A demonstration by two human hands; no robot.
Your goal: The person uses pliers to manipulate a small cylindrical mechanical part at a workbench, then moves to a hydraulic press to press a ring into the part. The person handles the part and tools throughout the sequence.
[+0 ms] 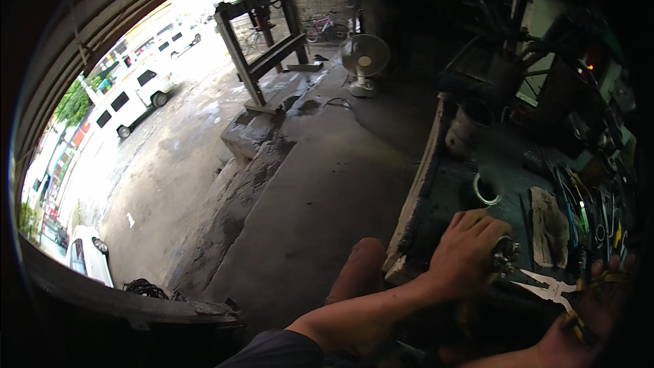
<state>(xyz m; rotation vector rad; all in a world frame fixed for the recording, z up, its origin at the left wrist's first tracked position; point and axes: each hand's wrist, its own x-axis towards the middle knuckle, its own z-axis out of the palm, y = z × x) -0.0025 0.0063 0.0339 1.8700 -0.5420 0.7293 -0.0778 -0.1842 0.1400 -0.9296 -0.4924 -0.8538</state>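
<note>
My left hand (463, 245) is closed around a small metal part (504, 255) over the edge of the dark workbench (436, 201). At the lower right, my right hand (565, 341) grips pliers (555, 289) with yellow and black handles, their silver jaws reaching toward the part. A metal ring (488, 199) lies on the bench beside a dark can. Right of the ring is a worn, pale flat piece (547, 228), and several hand tools (599, 218) lie along the bench's right side.
A metal cylinder (462, 133) stands at the back of the bench. Beyond are a fan (365, 54), a press frame (255, 61) and bicycles (323, 27) by a wall. A raised concrete step (245, 191) borders a yard with white vehicles (129, 102).
</note>
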